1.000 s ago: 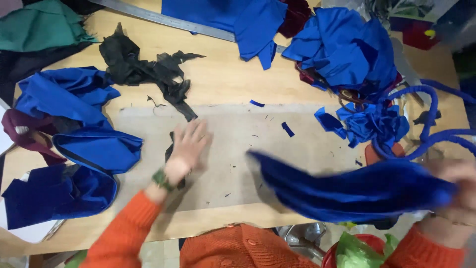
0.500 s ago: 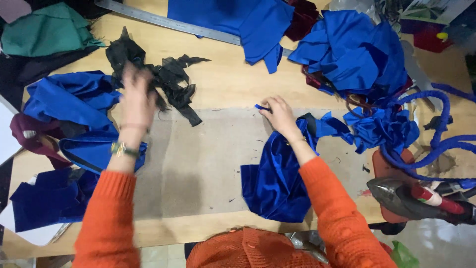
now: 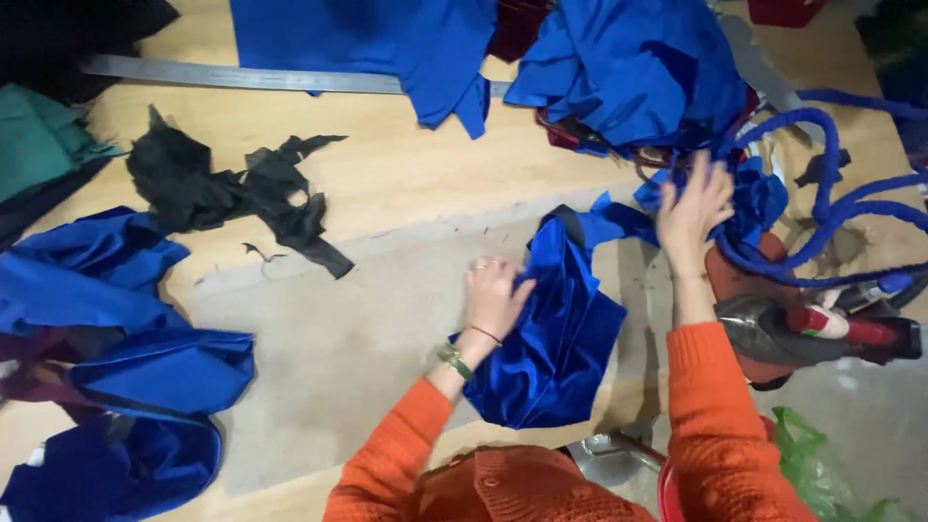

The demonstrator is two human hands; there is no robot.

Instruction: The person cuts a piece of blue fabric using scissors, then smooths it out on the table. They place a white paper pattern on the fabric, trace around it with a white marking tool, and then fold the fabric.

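A blue velvet piece lies crumpled on the grey ironing pad in front of me. My left hand presses on its left edge, fingers curled over the fabric. Up at the right, my right hand has its fingers spread on a small heap of blue fabric scraps. Both arms wear orange sleeves. A wristwatch sits on my left wrist.
An iron rests at the right with a blue coiled cord. Black scraps lie on the wooden table, a metal ruler behind them. Blue fabric piles sit at left, more blue cloth at the back.
My left hand came from the black scraps at left down onto the blue piece. My right hand moved from the piece's top edge up to the scrap heap at right.
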